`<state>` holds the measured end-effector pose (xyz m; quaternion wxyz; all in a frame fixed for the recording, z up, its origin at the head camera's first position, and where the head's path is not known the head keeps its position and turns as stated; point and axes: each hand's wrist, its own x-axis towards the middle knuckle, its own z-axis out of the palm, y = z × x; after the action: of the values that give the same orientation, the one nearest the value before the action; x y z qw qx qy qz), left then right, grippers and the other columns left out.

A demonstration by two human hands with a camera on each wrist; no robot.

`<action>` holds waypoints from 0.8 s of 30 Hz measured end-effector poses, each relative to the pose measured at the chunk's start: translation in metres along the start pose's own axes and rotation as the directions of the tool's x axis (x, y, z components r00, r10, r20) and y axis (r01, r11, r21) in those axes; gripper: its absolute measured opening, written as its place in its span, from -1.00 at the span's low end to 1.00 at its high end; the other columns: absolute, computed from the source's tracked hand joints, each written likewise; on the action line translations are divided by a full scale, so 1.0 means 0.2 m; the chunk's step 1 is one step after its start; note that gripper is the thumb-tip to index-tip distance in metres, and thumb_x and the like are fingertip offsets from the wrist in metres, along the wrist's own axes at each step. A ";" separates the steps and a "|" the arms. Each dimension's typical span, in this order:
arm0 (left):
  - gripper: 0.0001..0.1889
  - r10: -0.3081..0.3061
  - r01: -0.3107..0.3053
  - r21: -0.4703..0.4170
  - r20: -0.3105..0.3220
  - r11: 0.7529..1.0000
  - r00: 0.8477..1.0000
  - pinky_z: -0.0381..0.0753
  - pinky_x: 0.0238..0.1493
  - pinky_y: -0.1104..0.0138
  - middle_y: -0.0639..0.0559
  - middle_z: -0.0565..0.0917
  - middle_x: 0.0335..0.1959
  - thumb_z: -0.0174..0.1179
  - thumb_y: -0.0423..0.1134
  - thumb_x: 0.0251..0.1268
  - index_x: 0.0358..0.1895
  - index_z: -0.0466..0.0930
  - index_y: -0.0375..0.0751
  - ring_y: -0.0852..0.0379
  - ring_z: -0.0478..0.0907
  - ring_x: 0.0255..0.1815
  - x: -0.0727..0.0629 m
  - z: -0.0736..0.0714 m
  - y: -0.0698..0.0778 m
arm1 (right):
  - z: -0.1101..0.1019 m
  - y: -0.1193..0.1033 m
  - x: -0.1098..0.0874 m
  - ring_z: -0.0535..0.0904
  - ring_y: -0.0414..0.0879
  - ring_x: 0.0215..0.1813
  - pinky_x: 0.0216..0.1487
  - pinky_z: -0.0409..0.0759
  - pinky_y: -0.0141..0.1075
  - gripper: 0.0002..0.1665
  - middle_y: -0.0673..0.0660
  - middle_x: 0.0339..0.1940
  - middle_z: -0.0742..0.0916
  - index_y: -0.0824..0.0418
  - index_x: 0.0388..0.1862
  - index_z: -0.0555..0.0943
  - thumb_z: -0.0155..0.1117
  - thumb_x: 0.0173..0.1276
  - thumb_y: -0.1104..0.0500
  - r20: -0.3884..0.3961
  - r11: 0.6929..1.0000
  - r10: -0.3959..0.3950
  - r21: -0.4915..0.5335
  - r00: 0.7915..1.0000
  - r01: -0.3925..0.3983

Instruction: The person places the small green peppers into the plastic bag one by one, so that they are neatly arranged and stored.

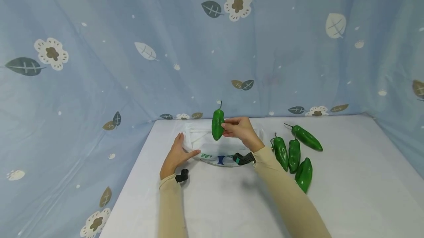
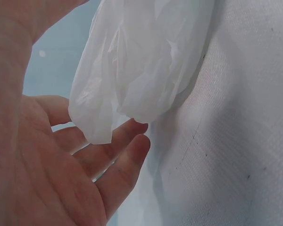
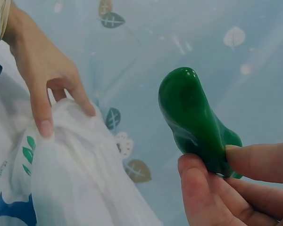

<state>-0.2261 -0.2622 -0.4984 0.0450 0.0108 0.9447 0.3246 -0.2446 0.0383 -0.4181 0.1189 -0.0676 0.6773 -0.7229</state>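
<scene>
Btwn R grip [image 1: 241, 129] tips, nr bag [image 1: 221, 160]: grn pepper [image 1: 217, 124].

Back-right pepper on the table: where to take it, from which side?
Probably mid-body on the back-right pepper, from above and slightly right. It lies lengthwise, its thin stem pointing back-left; the other loose peppers sit left and nearer, so the right looks freer.

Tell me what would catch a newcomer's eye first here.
Likely the glossy green pepper that the right hand holds up, stem on top, seen against the white bag in the head view. Next, at least four more green peppers lying on the white table, right of the bag. Behind hangs a blue curtain patterned with leaves and flowers.
</scene>
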 end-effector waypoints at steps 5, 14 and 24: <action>0.36 -0.014 0.014 0.011 0.000 1.000 1.000 0.05 0.69 -0.19 -0.27 -0.14 0.74 0.40 0.41 0.09 0.69 -0.22 -0.30 -0.27 -0.15 0.75 -0.01 0.00 -0.01 | 0.06 0.02 0.04 0.81 -0.17 -0.32 -0.07 0.83 -0.25 -0.51 0.49 0.09 0.75 0.52 0.29 0.56 0.32 0.48 0.27 -0.016 1.000 0.019 0.007 1.000 -0.019; 0.35 -0.030 0.030 0.030 -0.017 0.999 0.999 0.09 0.67 -0.21 -0.29 -0.10 0.73 0.39 0.43 0.09 0.69 -0.19 -0.32 -0.30 -0.09 0.73 0.00 0.02 0.00 | 0.14 0.06 0.11 0.84 -0.05 -0.29 -0.13 0.83 -0.25 -0.59 0.43 -0.05 0.81 0.50 0.18 0.63 0.35 0.46 0.28 -0.051 0.999 0.048 -0.007 0.998 -0.048; 0.35 -0.048 0.049 0.046 -0.022 0.998 0.999 0.10 0.66 -0.20 -0.31 -0.06 0.72 0.36 0.47 0.08 0.68 -0.14 -0.36 -0.31 -0.06 0.73 0.00 0.01 0.00 | 0.24 0.14 0.18 0.83 -0.09 -0.35 -0.07 0.83 -0.13 -0.62 0.41 -0.12 0.82 0.49 0.14 0.66 0.36 0.44 0.30 -0.053 0.998 0.068 -0.003 0.996 -0.068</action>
<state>-0.2256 -0.2599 -0.5003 0.0425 -0.0143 0.9524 0.3016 -0.2641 -0.0183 -0.4448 0.1250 -0.0255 0.6840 -0.7182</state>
